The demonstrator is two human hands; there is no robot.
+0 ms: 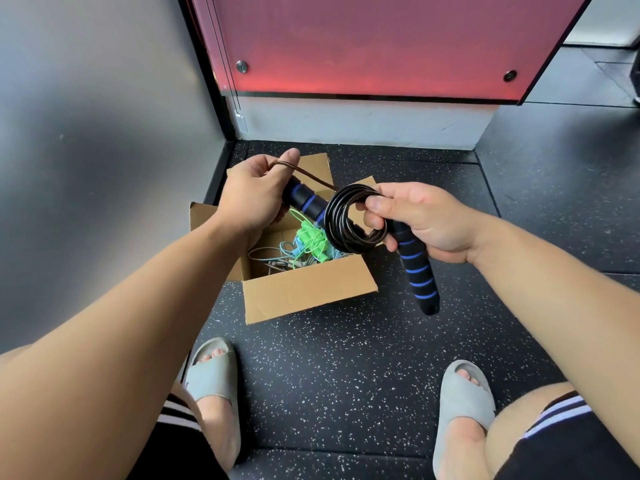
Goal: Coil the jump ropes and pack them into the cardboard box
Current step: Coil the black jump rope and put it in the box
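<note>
An open cardboard box (304, 292) stands on the floor in front of me, holding green, pale blue and grey jump ropes (308, 244). Above it I hold a black jump rope with blue-striped foam handles. My right hand (419, 220) pinches the black rope coil (349, 220) of several loops and grips one handle (419, 271), which points down. My left hand (256, 195) grips the other handle (306, 200), and the rope's loose end (294, 168) is looped over its index finger.
The floor is dark speckled rubber (339, 375). A grey wall (86, 150) runs along the left, and a red panel (374, 43) over a white base stands behind the box. My feet in grey slides (214, 372) are planted near the box.
</note>
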